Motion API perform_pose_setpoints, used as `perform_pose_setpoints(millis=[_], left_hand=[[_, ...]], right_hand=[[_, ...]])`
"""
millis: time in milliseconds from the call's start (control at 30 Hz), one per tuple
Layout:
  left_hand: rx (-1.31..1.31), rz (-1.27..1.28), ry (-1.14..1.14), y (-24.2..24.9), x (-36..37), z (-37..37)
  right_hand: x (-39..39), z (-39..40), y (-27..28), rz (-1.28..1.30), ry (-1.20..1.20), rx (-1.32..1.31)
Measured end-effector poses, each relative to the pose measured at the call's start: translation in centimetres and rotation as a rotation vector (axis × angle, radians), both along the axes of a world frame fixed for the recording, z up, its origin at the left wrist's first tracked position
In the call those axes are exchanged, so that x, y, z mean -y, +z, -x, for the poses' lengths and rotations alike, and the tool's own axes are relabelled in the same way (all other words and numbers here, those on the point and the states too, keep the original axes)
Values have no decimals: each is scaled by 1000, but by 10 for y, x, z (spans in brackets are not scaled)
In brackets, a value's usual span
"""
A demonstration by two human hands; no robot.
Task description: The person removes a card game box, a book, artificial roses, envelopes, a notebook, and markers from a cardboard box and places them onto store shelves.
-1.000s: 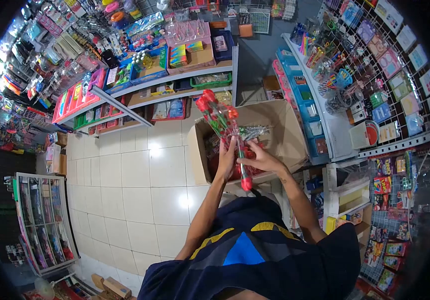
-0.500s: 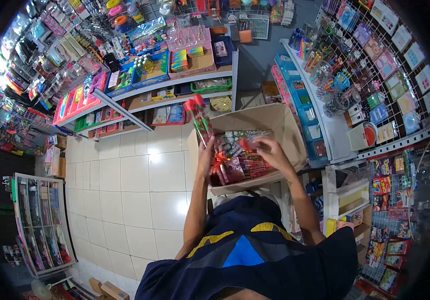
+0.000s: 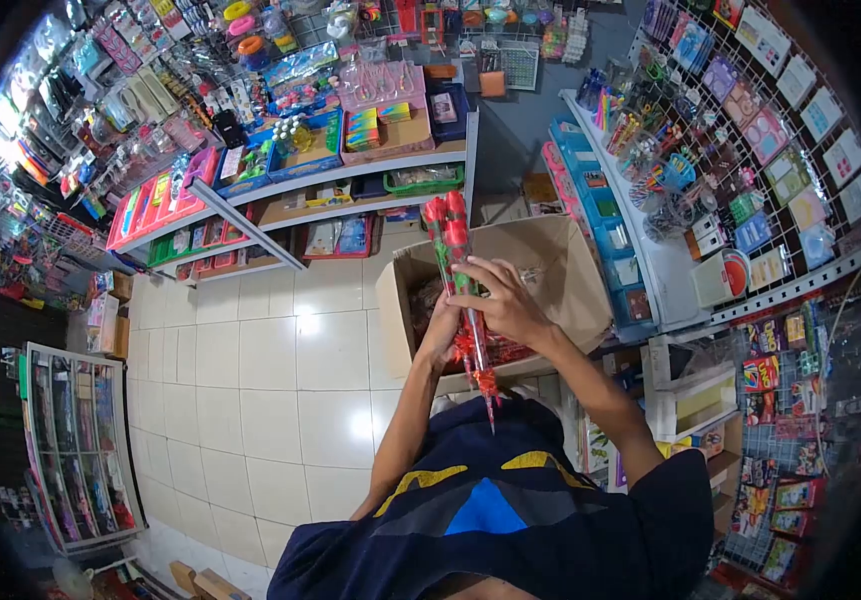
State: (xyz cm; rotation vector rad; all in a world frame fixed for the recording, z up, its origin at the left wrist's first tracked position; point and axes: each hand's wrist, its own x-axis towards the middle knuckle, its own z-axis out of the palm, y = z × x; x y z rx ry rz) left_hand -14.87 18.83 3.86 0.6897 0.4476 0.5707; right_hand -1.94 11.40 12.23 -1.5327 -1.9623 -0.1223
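Several red artificial roses (image 3: 455, 232) in clear wrap, with green stems and a red ribbon low on the sleeve, are held upright over the box, their pointed ends toward my body. My left hand (image 3: 441, 328) is closed around the stems from the left. From the right, my right hand (image 3: 502, 303) grips the same bunch, fingers curled across its middle. Below them stands an open cardboard box (image 3: 560, 255); more red wrapped items lie in it, mostly hidden by my hands and the roses.
Ahead on the left, a shelf unit (image 3: 350, 165) carries trays of small goods. A white shelf (image 3: 665, 240) with pens and cups stands close on the right, beside the box. A wire rack (image 3: 80, 450) is at the lower left, on the tiled floor (image 3: 270, 400).
My right hand has moved from inside the box to the roses, bringing another rose to the bunch. My left hand has shifted right with its roses.
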Motion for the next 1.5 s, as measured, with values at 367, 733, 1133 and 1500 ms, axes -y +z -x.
perform_pose_setpoints(millis=[367, 733, 1133, 1500], left_hand=[[113, 214, 82, 19, 23, 2], [-56, -28, -113, 18, 16, -4], [-116, -154, -366, 9, 47, -15], [-99, -374, -1095, 17, 93, -34]], right_hand=[[23, 14, -6, 149, -46, -227], [41, 26, -44, 282, -216, -1284], [59, 40, -68, -252, -622, -1435], [152, 42, -34, -224, -542, -1595]])
